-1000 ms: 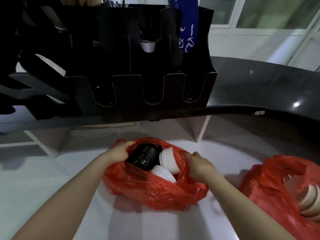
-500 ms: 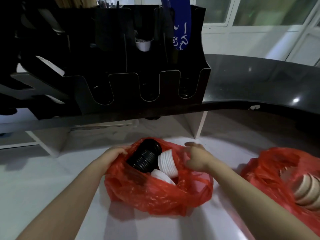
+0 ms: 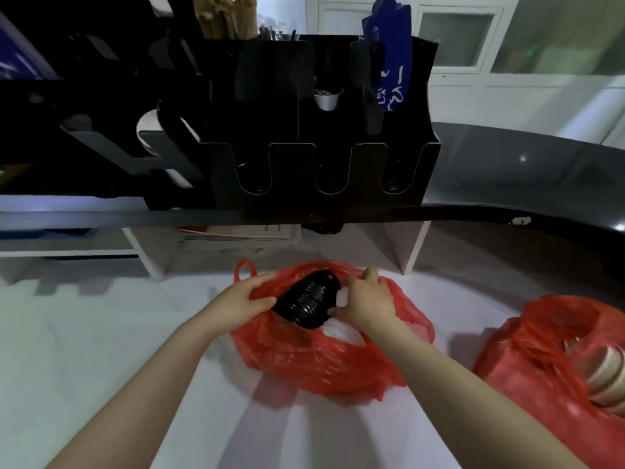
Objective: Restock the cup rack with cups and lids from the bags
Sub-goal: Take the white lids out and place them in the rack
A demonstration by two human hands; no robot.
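A red plastic bag (image 3: 324,363) lies open on the white counter in front of me. Inside it a stack of black lids (image 3: 306,301) lies on its side beside white lids (image 3: 341,330). My left hand (image 3: 241,301) grips the bag's left rim and holds it open. My right hand (image 3: 367,301) is inside the bag's mouth, fingers curled over the white lids next to the black stack; what it grips is hidden. The black cup rack (image 3: 324,164) stands above on the dark counter, with three U-shaped slots along its front.
A second red bag (image 3: 548,360) with stacked brown paper cups (image 3: 605,374) lies at the right. A small white cup (image 3: 326,99) and a blue packet (image 3: 392,62) sit in the rack's upper part. White shelf supports stand under the dark counter (image 3: 527,177).
My right hand let go of the bag's right rim and moved left into the bag's mouth, over the white lids. My left hand stays on the left rim.
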